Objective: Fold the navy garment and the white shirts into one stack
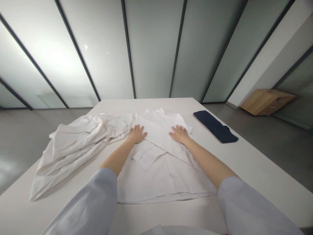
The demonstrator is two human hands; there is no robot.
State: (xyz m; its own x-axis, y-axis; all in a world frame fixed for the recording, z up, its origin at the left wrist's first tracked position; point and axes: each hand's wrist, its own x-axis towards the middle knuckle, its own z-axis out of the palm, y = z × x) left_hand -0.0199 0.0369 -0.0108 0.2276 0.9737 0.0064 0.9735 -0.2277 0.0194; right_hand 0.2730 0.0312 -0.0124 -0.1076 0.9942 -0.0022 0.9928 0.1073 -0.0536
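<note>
A white shirt (pixel 156 179) lies spread on the table in front of me, its hem toward my body. One sleeve (pixel 158 132) is folded slantwise across its upper part, and a cuff (pixel 146 155) rests near the middle. My left hand (pixel 137 134) presses flat on the shirt's upper left edge, fingers spread. On the upper right side, my right hand (pixel 180 134) also lies flat with its fingers apart. Neither hand grips the cloth. The fabric under both palms is hidden.
A crumpled white cloth (pixel 80 143) is heaped on the left, hanging toward the table's edge. To the right lies a folded dark navy cloth (pixel 215 126). The pale table (pixel 254 182) stands before frosted glass panels (pixel 154 49). A wooden cabinet (pixel 266 101) is on the floor at far right.
</note>
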